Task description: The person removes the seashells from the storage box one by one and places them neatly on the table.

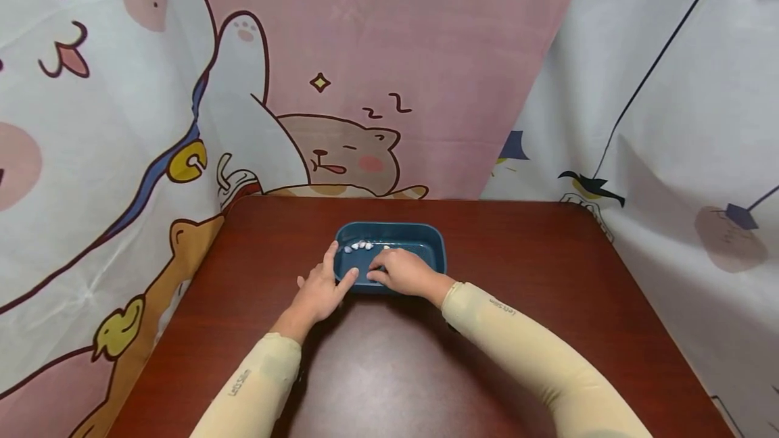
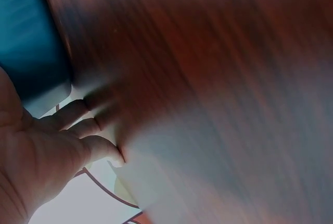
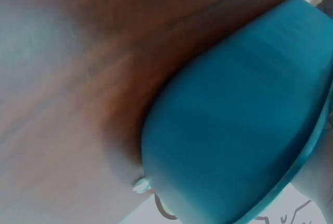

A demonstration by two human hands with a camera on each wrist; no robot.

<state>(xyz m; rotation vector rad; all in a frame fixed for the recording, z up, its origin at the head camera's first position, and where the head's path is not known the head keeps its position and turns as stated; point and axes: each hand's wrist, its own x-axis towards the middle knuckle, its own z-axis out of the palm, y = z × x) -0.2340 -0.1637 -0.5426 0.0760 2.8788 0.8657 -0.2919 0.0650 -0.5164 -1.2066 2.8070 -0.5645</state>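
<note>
A teal rectangular tray [image 1: 389, 230] lies on the table, with several small white and greyish pebble-like pieces [image 1: 362, 245] along its back left inside. My left hand [image 1: 319, 289] rests at the tray's left side, fingers spread and thumb over the front left corner; the left wrist view shows its lower fingers [image 2: 86, 126] reaching to the table. Over the front rim, my right hand [image 1: 402, 271] reaches into the tray with bent fingers pointing down. Whether anything is between its fingertips is hidden. One pale piece [image 1: 386, 247] shows just behind that hand.
The tray stands on a reddish-brown wooden table [image 1: 517, 255]. A cloth [image 1: 426, 53] printed with cartoon animals hangs behind and at both sides. In the right wrist view, a small whitish thing [image 3: 141, 185] shows beside the tray's outer wall.
</note>
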